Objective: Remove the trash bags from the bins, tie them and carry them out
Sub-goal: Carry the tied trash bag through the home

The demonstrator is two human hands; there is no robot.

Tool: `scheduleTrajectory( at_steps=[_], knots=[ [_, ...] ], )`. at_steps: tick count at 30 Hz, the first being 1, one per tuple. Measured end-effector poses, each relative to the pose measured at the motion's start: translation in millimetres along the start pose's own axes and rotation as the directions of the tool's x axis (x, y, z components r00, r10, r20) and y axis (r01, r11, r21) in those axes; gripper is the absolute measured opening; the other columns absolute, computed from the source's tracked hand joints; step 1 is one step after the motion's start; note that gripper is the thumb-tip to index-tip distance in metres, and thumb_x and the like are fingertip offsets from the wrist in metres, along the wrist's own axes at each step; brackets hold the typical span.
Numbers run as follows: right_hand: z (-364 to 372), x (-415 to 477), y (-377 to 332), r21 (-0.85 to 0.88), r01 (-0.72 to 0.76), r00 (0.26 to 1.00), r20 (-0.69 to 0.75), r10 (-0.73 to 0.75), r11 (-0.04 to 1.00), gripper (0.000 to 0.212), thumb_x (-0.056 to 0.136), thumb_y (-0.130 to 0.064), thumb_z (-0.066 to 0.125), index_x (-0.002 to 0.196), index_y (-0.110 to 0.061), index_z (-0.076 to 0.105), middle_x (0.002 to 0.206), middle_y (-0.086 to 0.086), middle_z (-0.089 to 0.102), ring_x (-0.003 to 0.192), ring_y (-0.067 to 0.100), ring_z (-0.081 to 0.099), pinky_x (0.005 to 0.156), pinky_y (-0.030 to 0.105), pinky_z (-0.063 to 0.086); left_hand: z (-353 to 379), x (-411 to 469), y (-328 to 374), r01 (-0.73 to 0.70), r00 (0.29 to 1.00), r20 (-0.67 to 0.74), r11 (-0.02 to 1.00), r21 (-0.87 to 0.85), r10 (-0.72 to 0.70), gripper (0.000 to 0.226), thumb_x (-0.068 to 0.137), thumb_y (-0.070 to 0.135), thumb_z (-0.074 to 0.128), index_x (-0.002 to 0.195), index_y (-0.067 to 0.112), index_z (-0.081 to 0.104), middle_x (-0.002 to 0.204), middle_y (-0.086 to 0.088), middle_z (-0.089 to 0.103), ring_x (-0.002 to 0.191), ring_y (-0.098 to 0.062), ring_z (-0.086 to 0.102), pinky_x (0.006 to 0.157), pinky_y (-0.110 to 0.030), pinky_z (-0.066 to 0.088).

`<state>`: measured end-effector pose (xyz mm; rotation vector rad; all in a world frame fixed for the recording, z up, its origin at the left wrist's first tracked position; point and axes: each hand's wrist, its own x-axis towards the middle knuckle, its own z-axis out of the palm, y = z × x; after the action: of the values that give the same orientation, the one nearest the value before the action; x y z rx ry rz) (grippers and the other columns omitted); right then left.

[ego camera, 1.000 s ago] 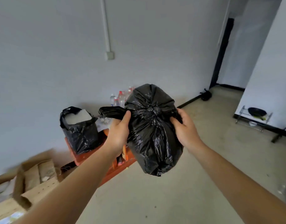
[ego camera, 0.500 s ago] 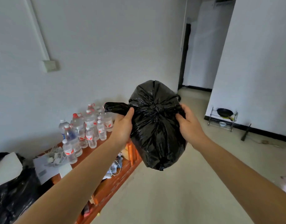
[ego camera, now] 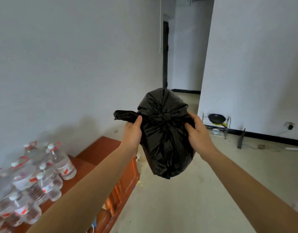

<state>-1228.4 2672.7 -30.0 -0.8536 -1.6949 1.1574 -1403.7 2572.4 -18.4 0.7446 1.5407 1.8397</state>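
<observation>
A full black trash bag (ego camera: 166, 143) hangs in the air in front of me, knotted at its middle. My left hand (ego camera: 132, 132) grips the knot's left tail, which sticks out past my thumb. My right hand (ego camera: 197, 132) grips the bag's right side by the other tail, mostly hidden under my fingers. No bin is in view.
A low orange-brown wooden cabinet (ego camera: 101, 148) runs along the left wall with several water bottles (ego camera: 43, 174) on it. A wire rack with a black pan (ego camera: 216, 119) stands on the floor at the right wall. A doorway (ego camera: 165, 54) opens straight ahead past bare floor.
My view has swung to the right: the second black bag, the cardboard boxes and the left cabinet end have left the frame, and the hallway is now centred. My hands keep the same grip.
</observation>
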Motion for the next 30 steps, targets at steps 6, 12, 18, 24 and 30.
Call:
scheduleTrajectory(
  at_steps=[6, 12, 18, 24, 30],
  knots=[
    [23.5, 161.6, 35.7, 0.055, -0.085, 0.996, 0.019, 0.084, 0.995, 0.040, 0.101, -0.012, 0.046, 0.139, -0.024, 0.051, 0.127, -0.009, 0.058, 0.119, 0.010, 0.052, 0.096, 0.025, 0.036, 32.9, 156.0, -3.4, 0.013, 1.000, -0.028, 0.999, 0.038, -0.012, 0.035, 0.105, 0.036, 0.047, 0.125, 0.013, 0.064, 0.116, -0.002, 0.072, 0.107, -0.019, 0.069, 0.102, -0.040, 0.051],
    [59.9, 326.5, 76.8, 0.012, -0.025, 0.997, 0.079, 0.024, 1.000, 0.040, 0.102, -0.013, 0.044, 0.140, -0.025, 0.048, 0.129, -0.010, 0.056, 0.121, 0.009, 0.051, 0.100, 0.025, 0.037, 49.7, 324.1, -15.2, 0.021, 0.996, -0.087, 1.000, -0.020, -0.023, 0.026, 0.103, 0.032, 0.051, 0.116, 0.014, 0.065, 0.115, -0.005, 0.073, 0.103, -0.022, 0.071, 0.099, -0.044, 0.053],
    [103.1, 503.6, 120.2, 0.031, 0.056, 0.997, 0.054, -0.057, 0.998, 0.039, 0.104, -0.012, 0.042, 0.141, -0.024, 0.047, 0.129, -0.009, 0.057, 0.116, 0.005, 0.052, 0.086, 0.007, 0.038, 66.4, 508.5, -20.1, -0.062, 0.998, -0.020, 0.995, -0.083, 0.060, 0.027, 0.100, 0.022, 0.058, 0.122, 0.008, 0.065, 0.114, -0.005, 0.074, 0.105, -0.020, 0.071, 0.097, -0.037, 0.055],
    [126.7, 692.4, 143.6, -0.026, 0.100, 0.995, 0.019, -0.099, 0.995, 0.038, 0.104, -0.016, 0.041, 0.139, -0.027, 0.051, 0.129, -0.013, 0.058, 0.113, -0.002, 0.054, 0.097, 0.017, 0.042, 108.2, 702.3, 0.2, -0.043, 0.999, 0.028, 0.991, -0.130, 0.047, 0.018, 0.098, 0.017, 0.059, 0.113, 0.012, 0.067, 0.109, -0.003, 0.076, 0.102, -0.018, 0.072, 0.097, -0.037, 0.055],
    [108.7, 872.7, 196.5, -0.018, 0.164, 0.982, -0.088, -0.165, 0.986, 0.042, 0.102, -0.011, 0.038, 0.136, -0.027, 0.056, 0.130, -0.009, 0.062, 0.122, 0.008, 0.055, 0.109, 0.034, 0.043, 193.4, 878.7, -7.9, -0.058, 0.992, 0.105, 0.989, -0.133, 0.073, 0.026, 0.097, 0.015, 0.060, 0.122, 0.007, 0.065, 0.113, -0.005, 0.075, 0.105, -0.019, 0.072, 0.098, -0.036, 0.055]
  ],
)
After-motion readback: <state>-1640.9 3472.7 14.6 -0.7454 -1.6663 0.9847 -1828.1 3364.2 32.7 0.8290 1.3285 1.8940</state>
